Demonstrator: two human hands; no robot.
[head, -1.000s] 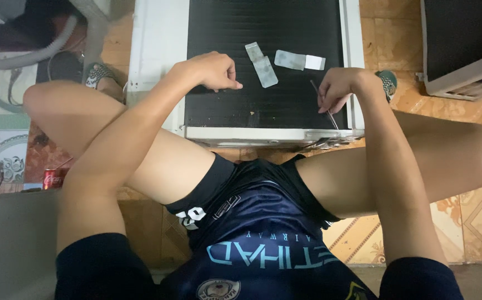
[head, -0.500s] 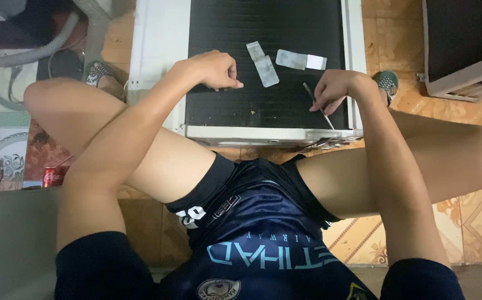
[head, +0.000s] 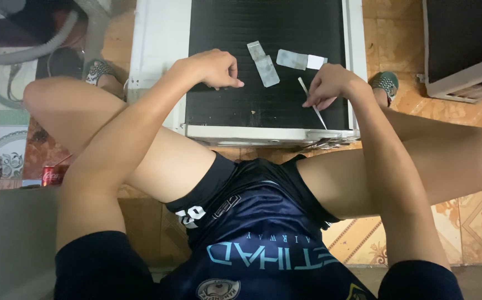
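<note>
Head view: left hand (head: pixel 213 68), closed and empty, should brace the white-framed black finned panel (head: pixel 263 94) while right hand (head: pixel 330 84), pinching a thin grey metal rod (head: pixel 312 102), combs gently along the fins beneath it.

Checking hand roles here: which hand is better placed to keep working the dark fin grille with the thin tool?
Right hand, probably: it already grips the thin tool against the grille. The left hand rests fisted, empty.

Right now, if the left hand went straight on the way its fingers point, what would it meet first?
Probably the grey strip lying on the dark fin panel. The left hand points right, toward the right hand, and the strip comes first, though depth is unclear.
</note>
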